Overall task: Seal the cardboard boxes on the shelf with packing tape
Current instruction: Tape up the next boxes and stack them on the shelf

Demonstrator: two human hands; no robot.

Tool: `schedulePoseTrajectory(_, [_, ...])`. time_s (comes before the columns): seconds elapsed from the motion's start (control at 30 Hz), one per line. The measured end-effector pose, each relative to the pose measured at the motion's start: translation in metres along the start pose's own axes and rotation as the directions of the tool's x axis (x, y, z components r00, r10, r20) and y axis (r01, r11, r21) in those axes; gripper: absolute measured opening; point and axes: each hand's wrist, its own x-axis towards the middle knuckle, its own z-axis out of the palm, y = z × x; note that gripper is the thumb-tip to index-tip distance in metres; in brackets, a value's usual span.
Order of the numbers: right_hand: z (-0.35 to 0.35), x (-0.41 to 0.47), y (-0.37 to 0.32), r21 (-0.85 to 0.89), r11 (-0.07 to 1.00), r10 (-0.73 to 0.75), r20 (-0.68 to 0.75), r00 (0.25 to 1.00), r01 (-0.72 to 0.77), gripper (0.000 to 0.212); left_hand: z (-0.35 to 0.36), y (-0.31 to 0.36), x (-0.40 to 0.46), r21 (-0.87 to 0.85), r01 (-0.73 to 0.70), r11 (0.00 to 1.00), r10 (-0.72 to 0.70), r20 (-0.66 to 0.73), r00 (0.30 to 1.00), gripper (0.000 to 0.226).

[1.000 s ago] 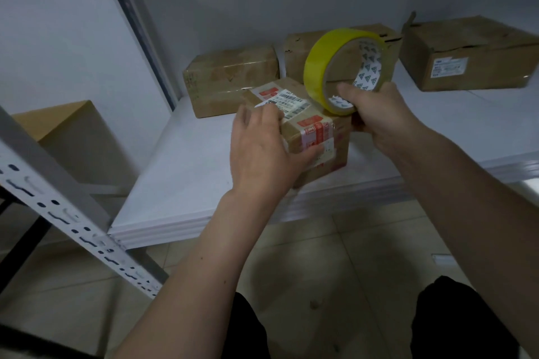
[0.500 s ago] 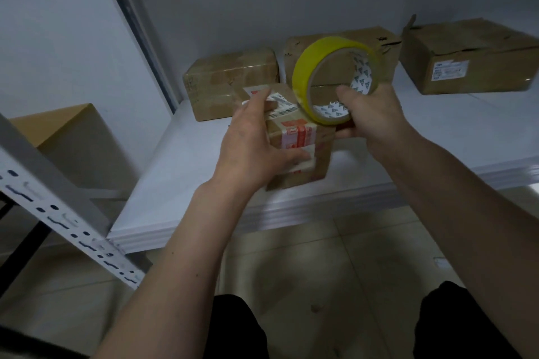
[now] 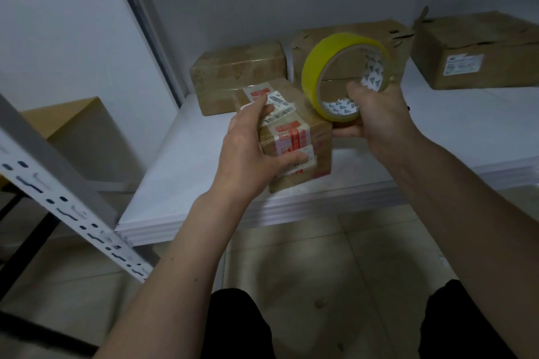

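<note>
The left hand (image 3: 248, 151) grasps a small box (image 3: 294, 137), fingers curled over its labelled top and the thumb pressed against its near side, where red and white stickers show. The right hand (image 3: 376, 116) grasps a roll of yellow tape (image 3: 344, 79), fingers hooked through its core, holding it upright just beside the small box's right edge. The small box sits near the front edge of the white shelf (image 3: 180, 172). Behind it, three more cardboard boxes rest along the wall: a left box (image 3: 237, 73), a middle box (image 3: 347, 35) partly hidden by the tape, and a right box (image 3: 478, 49) with a white label. A perforated metal post (image 3: 58, 192) slants across the left foreground.
</note>
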Motion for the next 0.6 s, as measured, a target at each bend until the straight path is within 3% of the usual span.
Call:
schedulePoseTrajectory(0.17, [-0.003, 0.004, 0.000, -0.002, 1.000, 0.027, 0.040, 0.999, -0.027, 0.010, 0.000, 0.000, 0.000, -0.007, 0.007, 1.000, -0.007, 0.004, 1.000, 0.106])
schedulePoseTrajectory(0.33, [-0.010, 0.009, 0.000, 0.109, 0.975, 0.190, 0.055, 0.980, -0.195, 0.016, -0.001, 0.002, -0.001, -0.002, 0.006, 1.000, -0.006, 0.002, 1.000, 0.104])
schedulePoseTrajectory(0.6, [-0.017, 0.012, 0.001, 0.174, 0.939, 0.281, 0.113, 0.953, -0.298, 0.014, -0.002, 0.004, -0.001, 0.046, -0.011, 0.999, 0.011, 0.010, 1.000, 0.102])
